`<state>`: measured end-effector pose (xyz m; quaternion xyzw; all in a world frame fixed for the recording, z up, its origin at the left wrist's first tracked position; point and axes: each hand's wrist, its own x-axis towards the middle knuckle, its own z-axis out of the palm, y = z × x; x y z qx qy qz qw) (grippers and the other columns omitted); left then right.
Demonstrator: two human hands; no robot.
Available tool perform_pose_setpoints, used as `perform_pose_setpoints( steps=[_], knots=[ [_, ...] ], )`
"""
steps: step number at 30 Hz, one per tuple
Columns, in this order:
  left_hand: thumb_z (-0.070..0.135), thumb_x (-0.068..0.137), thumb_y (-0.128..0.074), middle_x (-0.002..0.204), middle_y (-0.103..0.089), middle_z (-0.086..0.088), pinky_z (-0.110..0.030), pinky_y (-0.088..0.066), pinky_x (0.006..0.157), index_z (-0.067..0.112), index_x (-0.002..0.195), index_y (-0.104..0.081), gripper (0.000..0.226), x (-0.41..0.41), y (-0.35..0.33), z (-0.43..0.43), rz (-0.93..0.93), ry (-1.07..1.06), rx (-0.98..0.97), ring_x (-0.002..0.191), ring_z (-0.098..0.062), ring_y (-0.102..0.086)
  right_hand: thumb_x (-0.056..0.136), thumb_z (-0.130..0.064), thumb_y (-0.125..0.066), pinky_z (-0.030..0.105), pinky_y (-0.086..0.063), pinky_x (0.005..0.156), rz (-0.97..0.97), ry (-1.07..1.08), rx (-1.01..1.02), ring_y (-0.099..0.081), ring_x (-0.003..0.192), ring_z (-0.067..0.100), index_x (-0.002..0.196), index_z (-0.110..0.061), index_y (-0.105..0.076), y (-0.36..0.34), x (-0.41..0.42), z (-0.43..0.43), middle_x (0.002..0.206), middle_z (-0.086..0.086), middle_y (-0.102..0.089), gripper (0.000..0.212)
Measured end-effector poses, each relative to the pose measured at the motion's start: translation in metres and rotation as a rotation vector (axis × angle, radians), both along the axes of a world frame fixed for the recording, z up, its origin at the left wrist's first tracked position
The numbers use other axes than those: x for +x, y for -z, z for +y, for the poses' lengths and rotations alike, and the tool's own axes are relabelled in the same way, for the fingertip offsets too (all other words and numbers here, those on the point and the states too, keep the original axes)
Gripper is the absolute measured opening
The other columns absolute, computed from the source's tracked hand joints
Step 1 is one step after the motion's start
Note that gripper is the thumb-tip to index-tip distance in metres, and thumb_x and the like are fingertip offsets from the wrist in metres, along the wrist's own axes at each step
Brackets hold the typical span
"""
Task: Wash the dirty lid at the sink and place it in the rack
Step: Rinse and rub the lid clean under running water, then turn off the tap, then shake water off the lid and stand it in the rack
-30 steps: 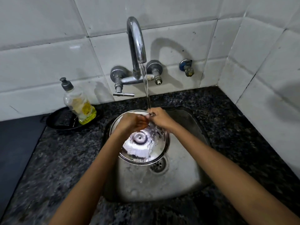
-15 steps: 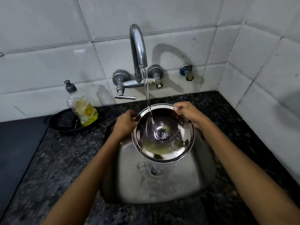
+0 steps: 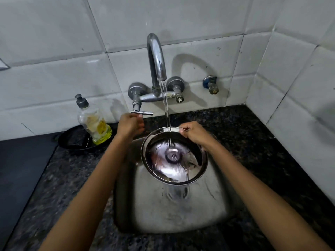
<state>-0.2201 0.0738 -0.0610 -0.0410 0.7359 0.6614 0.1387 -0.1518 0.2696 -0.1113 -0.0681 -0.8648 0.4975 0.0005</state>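
The left hand (image 3: 130, 124) has let go of the lid (image 3: 174, 158) and moved up to the tap handle (image 3: 142, 113), fingers curled just under it. Now only the right hand (image 3: 194, 134) pinches the lid's top edge, tilted over the sink (image 3: 137, 205) mid-frame under running water (image 3: 165, 105). Rinsing looks nearly done; the tap may go off next.

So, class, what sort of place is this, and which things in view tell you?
Most likely a home kitchen sink corner: a steel sink set in a dark stone counter, a wall tap running, and a dish soap bottle.
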Motion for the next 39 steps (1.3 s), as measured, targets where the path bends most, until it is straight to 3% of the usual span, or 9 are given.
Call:
perform_pose_setpoints(
  steps=[3,8,12,16,22,25,29,33,39],
  knots=[
    [0.020,0.092,-0.050,0.080,-0.052,-0.010,-0.033,-0.050,0.072,0.003,0.093,-0.052,0.017,-0.014,-0.005,0.008,-0.146,-0.111,0.064,0.075,-0.020,-0.053,0.087,-0.016,-0.054,0.029,-0.037,0.071,0.010,0.000,0.004,-0.052,0.068,0.012,0.066,-0.017,-0.064,-0.001,0.002,-0.011,0.066,0.001,-0.058,0.024],
    [0.032,0.083,-0.058,0.074,-0.055,-0.010,-0.031,-0.047,0.053,0.007,0.093,-0.055,0.027,-0.026,0.013,0.032,-0.114,-0.265,0.053,0.060,-0.025,-0.052,0.087,-0.018,-0.056,0.039,-0.048,0.079,0.032,0.030,-0.032,-0.061,0.082,0.020,0.085,-0.014,-0.071,-0.003,0.014,-0.008,0.077,0.001,-0.067,0.016],
    [0.032,0.076,-0.055,0.108,-0.067,-0.020,-0.045,-0.053,0.087,0.003,0.108,-0.058,0.043,-0.028,0.019,0.038,0.095,-0.319,-0.369,0.100,-0.039,-0.063,0.088,-0.017,-0.055,0.031,-0.046,0.075,0.032,0.032,-0.026,-0.061,0.081,0.016,0.089,-0.013,-0.072,-0.008,0.027,0.000,0.080,0.002,-0.067,0.018],
    [0.011,0.085,-0.049,0.114,-0.059,-0.021,-0.051,-0.045,0.085,-0.002,0.112,-0.049,0.030,-0.014,0.027,0.029,0.476,-0.241,-1.041,0.104,-0.042,-0.058,0.089,-0.014,-0.054,0.025,-0.042,0.070,0.020,0.048,0.009,-0.058,0.078,0.012,0.091,-0.010,-0.071,-0.002,0.030,0.003,0.079,0.001,-0.066,0.018],
    [0.013,0.090,-0.045,0.124,-0.051,-0.021,-0.050,-0.040,0.091,0.002,0.118,-0.047,0.031,-0.017,0.020,0.007,0.587,-0.028,-1.347,0.114,-0.039,-0.049,0.088,-0.013,-0.054,0.029,-0.043,0.074,0.025,0.030,-0.005,-0.060,0.080,0.015,0.086,-0.011,-0.071,-0.007,0.040,0.002,0.081,0.004,-0.069,0.017],
    [0.035,0.092,-0.042,0.125,-0.049,-0.021,-0.050,-0.039,0.092,0.001,0.119,-0.049,0.044,0.006,0.007,-0.002,0.512,0.008,-1.269,0.117,-0.039,-0.046,0.089,-0.015,-0.054,0.036,-0.049,0.082,0.025,-0.002,0.030,-0.066,0.090,0.024,0.091,-0.011,-0.071,-0.015,0.045,0.001,0.092,0.011,-0.073,0.018],
    [0.042,0.093,-0.040,0.082,-0.061,-0.010,-0.032,-0.043,0.072,0.000,0.090,-0.062,0.048,0.054,-0.013,-0.008,0.585,0.426,-0.674,0.078,-0.023,-0.057,0.088,-0.016,-0.055,0.038,-0.049,0.089,0.039,-0.045,0.072,-0.066,0.096,0.023,0.094,-0.018,-0.072,-0.033,0.053,-0.009,0.093,0.005,-0.073,0.018],
    [0.031,0.083,-0.062,0.092,-0.066,0.001,-0.022,-0.041,0.077,0.013,0.102,-0.066,0.028,0.074,-0.028,-0.008,0.644,0.662,-0.765,0.086,-0.012,-0.059,0.087,-0.013,-0.055,0.037,-0.048,0.088,0.155,-0.104,0.084,-0.064,0.093,0.020,0.093,-0.016,-0.071,-0.057,0.060,-0.022,0.091,0.004,-0.072,0.018],
    [0.011,0.078,-0.066,0.055,-0.047,0.012,-0.020,-0.028,0.053,0.019,0.064,-0.051,0.022,0.087,-0.041,-0.015,0.767,0.474,-0.676,0.059,-0.010,-0.044,0.086,-0.013,-0.059,0.027,-0.043,0.085,0.233,-0.101,-0.043,-0.061,0.087,0.010,0.105,-0.006,-0.068,-0.078,0.070,-0.031,0.096,0.003,-0.068,0.022]
  ],
)
